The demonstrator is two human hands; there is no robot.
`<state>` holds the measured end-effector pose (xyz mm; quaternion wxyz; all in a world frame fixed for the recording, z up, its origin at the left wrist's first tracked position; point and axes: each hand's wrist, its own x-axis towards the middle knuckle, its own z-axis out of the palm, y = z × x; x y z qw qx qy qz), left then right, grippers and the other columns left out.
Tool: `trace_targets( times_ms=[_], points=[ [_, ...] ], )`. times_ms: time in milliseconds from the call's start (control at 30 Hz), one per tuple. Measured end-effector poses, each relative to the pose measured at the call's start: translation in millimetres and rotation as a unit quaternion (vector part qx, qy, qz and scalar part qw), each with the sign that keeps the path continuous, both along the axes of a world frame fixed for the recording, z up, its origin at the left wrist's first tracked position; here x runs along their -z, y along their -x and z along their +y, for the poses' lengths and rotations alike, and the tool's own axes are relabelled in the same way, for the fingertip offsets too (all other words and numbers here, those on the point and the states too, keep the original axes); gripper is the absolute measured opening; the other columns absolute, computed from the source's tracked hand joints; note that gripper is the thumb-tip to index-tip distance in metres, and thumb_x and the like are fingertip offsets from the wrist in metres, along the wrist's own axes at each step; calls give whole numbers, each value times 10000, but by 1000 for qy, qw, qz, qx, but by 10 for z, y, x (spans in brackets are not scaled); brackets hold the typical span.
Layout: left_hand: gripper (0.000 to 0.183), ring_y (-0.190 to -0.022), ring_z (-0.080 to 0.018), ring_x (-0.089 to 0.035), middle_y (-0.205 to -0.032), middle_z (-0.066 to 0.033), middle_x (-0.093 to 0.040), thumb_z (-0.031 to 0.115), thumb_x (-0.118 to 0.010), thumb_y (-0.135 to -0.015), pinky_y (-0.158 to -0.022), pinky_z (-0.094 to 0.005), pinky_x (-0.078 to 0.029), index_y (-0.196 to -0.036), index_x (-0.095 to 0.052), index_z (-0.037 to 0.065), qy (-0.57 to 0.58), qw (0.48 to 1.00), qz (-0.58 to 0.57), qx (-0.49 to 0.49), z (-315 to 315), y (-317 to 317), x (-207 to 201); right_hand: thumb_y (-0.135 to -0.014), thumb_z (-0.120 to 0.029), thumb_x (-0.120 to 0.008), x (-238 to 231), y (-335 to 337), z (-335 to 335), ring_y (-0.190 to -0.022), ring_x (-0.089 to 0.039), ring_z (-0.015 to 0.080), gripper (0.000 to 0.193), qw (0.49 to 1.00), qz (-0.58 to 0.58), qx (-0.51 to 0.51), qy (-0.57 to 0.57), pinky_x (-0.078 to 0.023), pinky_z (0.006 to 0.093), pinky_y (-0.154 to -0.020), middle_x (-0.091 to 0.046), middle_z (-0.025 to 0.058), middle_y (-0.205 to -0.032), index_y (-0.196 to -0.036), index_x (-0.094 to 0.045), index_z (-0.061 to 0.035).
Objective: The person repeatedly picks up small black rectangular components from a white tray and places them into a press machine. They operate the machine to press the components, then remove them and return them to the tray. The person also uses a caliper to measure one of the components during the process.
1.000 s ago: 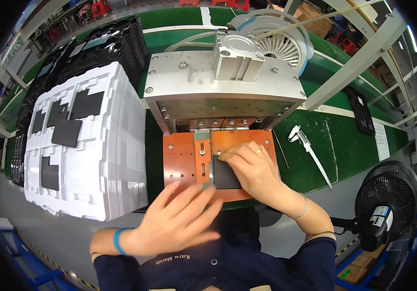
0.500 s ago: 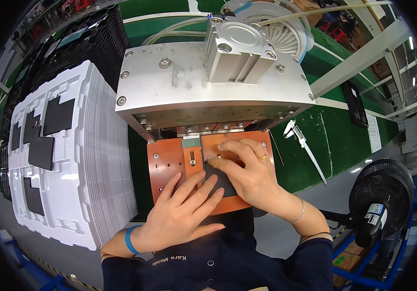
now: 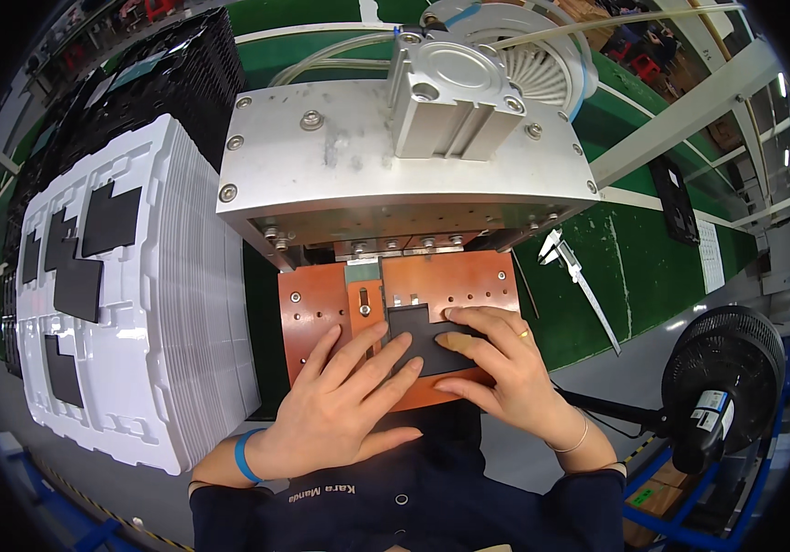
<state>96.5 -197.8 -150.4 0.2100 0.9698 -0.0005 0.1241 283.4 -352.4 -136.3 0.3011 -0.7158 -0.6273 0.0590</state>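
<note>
A thin black L-shaped sheet [image 3: 418, 342] lies flat on the orange fixture plate [image 3: 308, 317] under the press. Its left edge sits along a raised orange strip [image 3: 365, 299] with a slotted screw. My left hand [image 3: 344, 396] is open, fingers spread, with fingertips on the strip and on the left part of the sheet. My right hand [image 3: 505, 368] is open too, its fingertips resting on the sheet's right side, thumb apart and lower down. Above the plate stands the silver press [image 3: 349, 147] with a cylinder [image 3: 459, 92] on top.
To the left rises a stack of white plastic trays [image 3: 82, 368], several black sheets [image 3: 78, 287] lying on the top one. Black crates [image 3: 183, 74] stand behind it. A caliper [image 3: 583, 281] lies on the green bench at right. A black fan [image 3: 717, 386] stands at lower right.
My right hand has drawn back toward me and to the right, from the sheet's upper edge to its right side, uncovering the notch. My left hand has hardly moved.
</note>
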Motion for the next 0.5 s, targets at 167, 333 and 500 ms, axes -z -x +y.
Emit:
trace_targets(
  times_ms=[167,333,500],
  points=[
    [662,-1332,-373,-405,-1404,-135,-498,516,-687,-791,-1085,-572,-317,-1289,-596,90,22,1000,16,-16,78,-68,-120,-747,-192,-783,70,-153,152,-1045,-559,288,342,1000,-11,-14,-13,-478,397,-893,-612,83,-1178,-1038,-669,-53],
    [662,-1356,-382,-371,-1423,-127,-478,516,-674,-804,-1093,-574,-301,-1307,-583,95,2,998,30,-64,162,-222,-92,-751,-189,-781,80,-295,347,-1013,-564,288,319,998,-29,-25,-41,-486,379,-879,-620,83,-1155,-1021,-677,-55],
    [669,-1366,-378,-358,-1444,-114,-459,538,-666,-807,-1090,-591,-290,-1328,-577,128,19,996,54,-64,166,-223,-100,-747,-200,-785,81,-305,366,-987,-564,284,325,998,-30,-32,-42,-484,372,-854,-622,96,-1136,-1015,-679,-50]
  ],
)
